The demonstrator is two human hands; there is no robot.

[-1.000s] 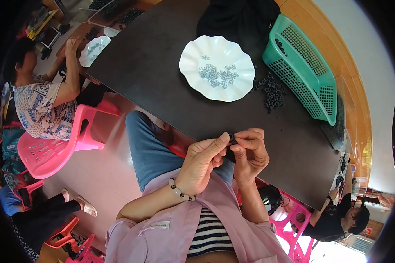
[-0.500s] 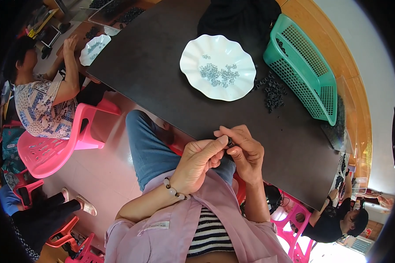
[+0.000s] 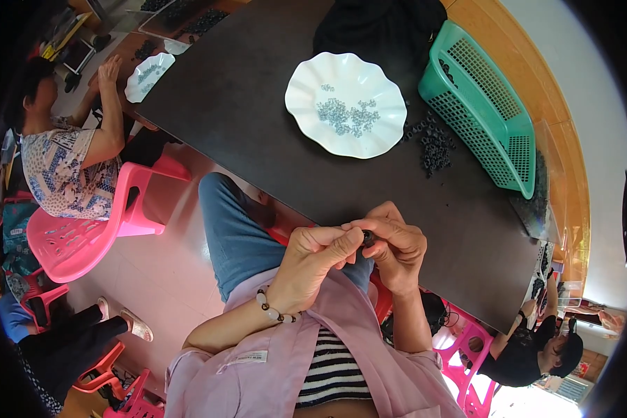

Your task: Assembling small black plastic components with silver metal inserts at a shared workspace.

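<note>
1. The person's left hand [image 3: 315, 261] is nearly closed, its thumb pressed toward curled fingers and its tip at a small black piece [image 3: 368, 238], on the near side of the white plate [image 3: 359, 87].
2. The right hand [image 3: 398, 254] meets it there, thumb and forefinger pinched around the same piece; its finer detail is too small to make out.
3. A beaded bracelet [image 3: 268, 306] circles the left wrist, farther below the plate.
4. On the scalloped plate, clear bits [image 3: 348, 120] lie in loose clusters.
5. Just right of the plate, black pieces [image 3: 435, 153] spread over the dark table [image 3: 258, 132].
6. Beyond them, right of the plate, stands a green basket [image 3: 467, 125].
7. Behind the plate sits dark cloth [image 3: 380, 31].
8. Far left of the plate, a co-worker [image 3: 70, 157] sits on a pink chair [image 3: 76, 240].
</note>
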